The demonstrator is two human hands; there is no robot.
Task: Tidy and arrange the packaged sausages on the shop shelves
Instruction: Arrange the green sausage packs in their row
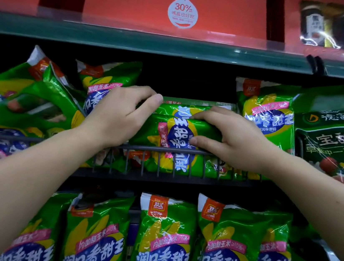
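Observation:
A green sausage pack (172, 133) lies sideways on the middle shelf, resting on other packs behind the wire rail (153, 149). My left hand (118, 112) grips its left end, thumb over the top edge. My right hand (229, 135) clasps its right end, fingers on top and thumb on the front. Upright green packs stand behind at the left (105, 80) and the right (267, 112). Several tilted packs (28, 98) are heaped at the far left. A row of upright packs (163, 238) fills the lower shelf.
Dark green bags of another product (332, 134) stand at the right of the middle shelf. The shelf above has a green front edge (134, 40), red boxes (176, 4) and wrapped jars (337, 27). A dark gap opens behind the held pack.

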